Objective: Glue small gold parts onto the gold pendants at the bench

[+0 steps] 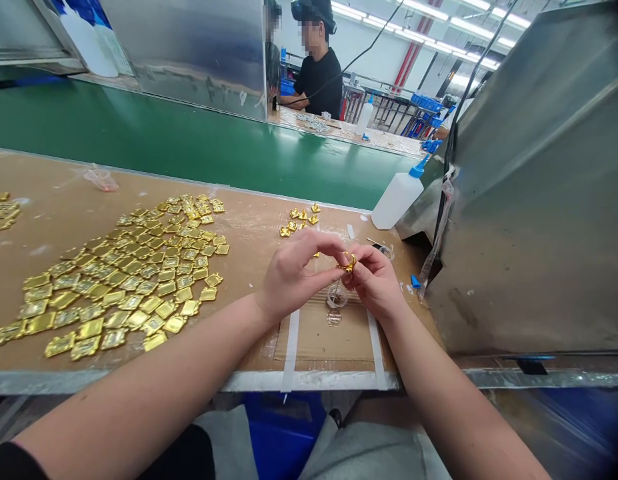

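Observation:
Between my two hands is a small shiny gold ring-shaped piece (349, 262), held above the cardboard mat. My left hand (299, 268) pinches it with thumb and forefinger from the left. Closed fingertips of my right hand (376, 279) grip it from the other side. Just below them, a small round clear dish (337, 297) stands on the cardboard mat (313, 340), partly behind the fingers. A little clear piece (334, 319) lies in front of the dish. Beyond my left hand sit several small gold pieces (299, 217).
Many flat gold rectangular plates (139, 273) are spread over the left of the table. A white bottle with a blue nozzle (397, 199) stands at right, by a metal panel (533, 200). Behind runs a green belt (189, 147). Across it sits a person (319, 80).

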`<state>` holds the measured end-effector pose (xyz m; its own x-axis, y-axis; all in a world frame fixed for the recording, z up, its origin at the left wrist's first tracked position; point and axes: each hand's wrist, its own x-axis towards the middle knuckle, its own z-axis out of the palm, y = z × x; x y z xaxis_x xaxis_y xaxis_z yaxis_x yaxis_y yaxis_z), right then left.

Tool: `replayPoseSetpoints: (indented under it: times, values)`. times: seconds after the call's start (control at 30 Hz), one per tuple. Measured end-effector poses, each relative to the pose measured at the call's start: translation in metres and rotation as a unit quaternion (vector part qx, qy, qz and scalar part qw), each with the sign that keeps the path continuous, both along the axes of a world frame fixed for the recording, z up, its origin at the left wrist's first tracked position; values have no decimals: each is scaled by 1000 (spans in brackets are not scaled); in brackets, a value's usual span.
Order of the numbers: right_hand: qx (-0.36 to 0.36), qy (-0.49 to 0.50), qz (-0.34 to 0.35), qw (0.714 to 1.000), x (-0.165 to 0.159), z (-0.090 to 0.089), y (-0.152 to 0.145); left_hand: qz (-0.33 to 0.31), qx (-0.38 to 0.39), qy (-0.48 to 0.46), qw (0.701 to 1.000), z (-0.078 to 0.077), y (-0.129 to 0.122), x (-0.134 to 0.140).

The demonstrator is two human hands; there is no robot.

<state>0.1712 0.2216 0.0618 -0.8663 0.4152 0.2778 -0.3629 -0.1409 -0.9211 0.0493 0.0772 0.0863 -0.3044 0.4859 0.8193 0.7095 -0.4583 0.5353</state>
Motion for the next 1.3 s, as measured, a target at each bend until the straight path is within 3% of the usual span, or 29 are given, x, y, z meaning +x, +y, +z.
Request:
replayPoseSetpoints:
  times: [0.37, 1.3]
  values:
    - [-12, -3, 26, 1000, 2, -3, -1, 24, -7, 97, 995, 3, -3, -5]
    - [-13, -16, 21, 1000, 5, -3, -6, -4, -6, 83, 997, 1, -3, -6]
